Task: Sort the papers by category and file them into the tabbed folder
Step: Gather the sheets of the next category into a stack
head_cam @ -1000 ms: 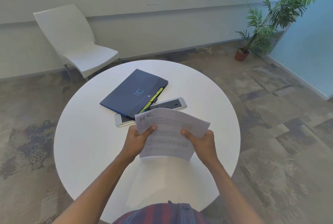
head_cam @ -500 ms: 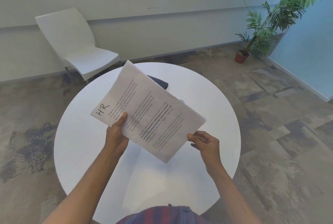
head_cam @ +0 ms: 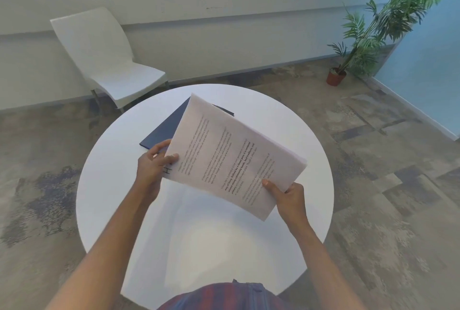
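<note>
Thin stack of white printed sheets [head_cam: 224, 157], hand-lettered at one corner, held tilted above round white bench [head_cam: 119, 185], left hand [head_cam: 154, 165] pinching lettered corner, right hand [head_cam: 286, 195] gripping near edge; dark blue folder [head_cam: 161, 132] lies closed beneath, so apparently nothing filed yet.

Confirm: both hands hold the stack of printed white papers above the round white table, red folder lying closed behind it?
Not quite. The head view shows the folder is dark navy blue, not red. Otherwise correct: left hand and right hand hold the printed white papers above the round white table.
</note>
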Demonstrator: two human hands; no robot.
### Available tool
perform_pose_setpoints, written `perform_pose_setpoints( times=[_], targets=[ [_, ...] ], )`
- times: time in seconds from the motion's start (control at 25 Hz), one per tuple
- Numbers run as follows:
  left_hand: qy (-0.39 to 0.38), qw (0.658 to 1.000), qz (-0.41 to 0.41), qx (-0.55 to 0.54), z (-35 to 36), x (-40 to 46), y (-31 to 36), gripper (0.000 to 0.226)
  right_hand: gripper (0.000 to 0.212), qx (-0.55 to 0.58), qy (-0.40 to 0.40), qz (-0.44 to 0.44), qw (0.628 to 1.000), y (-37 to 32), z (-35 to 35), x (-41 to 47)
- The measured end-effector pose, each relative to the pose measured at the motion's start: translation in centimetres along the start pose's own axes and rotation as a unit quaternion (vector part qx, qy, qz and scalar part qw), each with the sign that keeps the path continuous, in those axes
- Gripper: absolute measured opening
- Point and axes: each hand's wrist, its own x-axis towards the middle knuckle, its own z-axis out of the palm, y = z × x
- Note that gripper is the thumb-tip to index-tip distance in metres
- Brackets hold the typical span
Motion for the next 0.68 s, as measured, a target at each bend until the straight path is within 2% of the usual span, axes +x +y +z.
perform_pose_setpoints(
  times=[0.08,0.16,0.28,0.4,0.52,0.68],
  targets=[
    [-0.041,0.993,0.01,0.108,-0.3,0.1,-0.2,0.04,0.014,-0.033,0.006,-0.011,0.999,0.2,-0.2,0.2],
    [-0.063,0.987,-0.004,0.149,-0.1,-0.1,-0.9,0.037,0.01,-0.047,0.015,-0.015,0.999,0.6,0.0,0.2],
    [-0.068,0.992,-0.031,0.106,-0.3,-0.5,-3.2,0.036,0.004,-0.055,0.028,-0.012,0.998,1.8,0.7,-0.2],
    [-0.048,0.994,-0.071,0.066,-0.7,-1.2,-6.4,0.034,0.016,-0.051,0.027,0.024,0.998,3.6,1.2,-1.0],
    [-0.021,0.993,-0.096,0.072,-1.0,-1.8,-8.2,0.021,0.023,-0.07,0.023,0.053,0.996,4.3,1.0,-1.1],
    [-0.002,0.993,-0.084,0.08,-1.0,-2.0,-8.4,0.02,0.02,-0.061,0.03,0.05,0.996,4.1,0.6,-0.9]
  ],
)
